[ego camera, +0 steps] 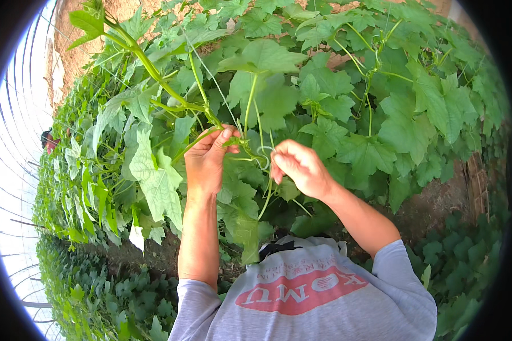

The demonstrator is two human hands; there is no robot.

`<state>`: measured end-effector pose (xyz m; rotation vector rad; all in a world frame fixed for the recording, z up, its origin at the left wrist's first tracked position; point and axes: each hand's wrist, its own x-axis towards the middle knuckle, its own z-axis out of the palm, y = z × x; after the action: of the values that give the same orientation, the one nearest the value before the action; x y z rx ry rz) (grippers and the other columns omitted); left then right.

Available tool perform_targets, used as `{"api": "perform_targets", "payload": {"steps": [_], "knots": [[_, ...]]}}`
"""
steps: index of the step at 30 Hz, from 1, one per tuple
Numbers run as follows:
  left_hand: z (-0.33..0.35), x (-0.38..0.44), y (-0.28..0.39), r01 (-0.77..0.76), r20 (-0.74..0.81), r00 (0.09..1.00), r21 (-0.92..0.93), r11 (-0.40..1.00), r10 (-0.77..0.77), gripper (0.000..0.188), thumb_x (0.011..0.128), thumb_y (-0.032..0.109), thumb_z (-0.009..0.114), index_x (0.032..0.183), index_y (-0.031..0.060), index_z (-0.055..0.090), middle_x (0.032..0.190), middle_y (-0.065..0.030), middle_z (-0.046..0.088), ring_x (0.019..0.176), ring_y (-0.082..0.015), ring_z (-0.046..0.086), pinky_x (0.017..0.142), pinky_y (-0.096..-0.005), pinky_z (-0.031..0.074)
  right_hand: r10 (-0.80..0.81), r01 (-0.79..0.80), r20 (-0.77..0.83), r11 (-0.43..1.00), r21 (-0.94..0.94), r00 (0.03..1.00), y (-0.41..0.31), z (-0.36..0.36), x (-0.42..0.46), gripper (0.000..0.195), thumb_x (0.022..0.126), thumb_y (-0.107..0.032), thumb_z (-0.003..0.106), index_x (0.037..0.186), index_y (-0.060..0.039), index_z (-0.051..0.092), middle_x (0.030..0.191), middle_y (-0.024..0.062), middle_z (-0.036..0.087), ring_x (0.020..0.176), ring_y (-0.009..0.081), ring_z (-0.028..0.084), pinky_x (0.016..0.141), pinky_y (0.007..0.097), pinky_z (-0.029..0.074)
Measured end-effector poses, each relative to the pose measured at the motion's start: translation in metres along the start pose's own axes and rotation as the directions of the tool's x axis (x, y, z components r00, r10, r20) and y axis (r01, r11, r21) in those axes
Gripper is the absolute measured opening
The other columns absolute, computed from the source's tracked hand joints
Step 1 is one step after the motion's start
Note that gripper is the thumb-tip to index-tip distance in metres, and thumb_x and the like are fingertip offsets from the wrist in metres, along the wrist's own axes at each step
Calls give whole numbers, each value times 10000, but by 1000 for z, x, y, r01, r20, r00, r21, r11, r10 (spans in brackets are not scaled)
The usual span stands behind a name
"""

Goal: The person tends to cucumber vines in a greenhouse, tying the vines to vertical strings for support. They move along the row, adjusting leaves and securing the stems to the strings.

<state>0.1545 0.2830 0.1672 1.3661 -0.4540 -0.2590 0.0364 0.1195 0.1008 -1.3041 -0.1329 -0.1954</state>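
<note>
My left hand pinches the thick green stem of a climbing vine between thumb and fingers. The vine's shoot rises from there toward the upper left, bearing lobed leaves. Close to the right of that hand, a pale loop, possibly twine or a tendril, curls around the thinner stem. My right hand has its fingers curled at this loop and appears to pinch its end; the fingertips partly hide it. A thin pale string slants down from above to the stem beside my left thumb.
Dense lobed foliage surrounds both hands, with more vines on the right. Low plants grow behind bare soil. Curved ribs line the bright cover at left, where a person is partly visible among leaves.
</note>
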Motion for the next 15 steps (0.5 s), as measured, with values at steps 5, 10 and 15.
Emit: {"api": "perform_targets", "payload": {"steps": [5, 10, 15], "knots": [[3, 0, 2, -66, 51, 996, -36, 997, 68, 143, 912, 81, 640, 1013, -15, 670, 916, -89, 692, 822, -154, 660, 685, -284, 563, -201, 192, 36, 966, 173, 979, -94, 28, 24, 168, 1002, -144, 472, 1044, 3, 539, 942, 77, 592, 864, 154, 586, 796, 317, 484], [-3, -4, 8, -93, 11, 996, -18, 995, 93, 149, 905, 70, 646, 1013, -30, 667, 905, -101, 692, 825, -160, 665, 687, -290, 568, 121, -169, 323, 978, 124, 939, -171, 31, 0, 331, 958, -52, 486, 1255, 93, 457, 814, 124, 586, 498, 122, 543, 438, 232, 465], [-3, 0, 2, -62, 76, 995, -15, 998, 63, 163, 917, 97, 637, 1011, -31, 671, 899, -101, 687, 834, -166, 663, 704, -307, 581, -158, 313, 492, 916, -250, 856, -257, 12, -32, 272, 822, -37, 658, 1037, 123, 612, 739, 157, 666, 449, 121, 575, 380, 216, 442]]}}
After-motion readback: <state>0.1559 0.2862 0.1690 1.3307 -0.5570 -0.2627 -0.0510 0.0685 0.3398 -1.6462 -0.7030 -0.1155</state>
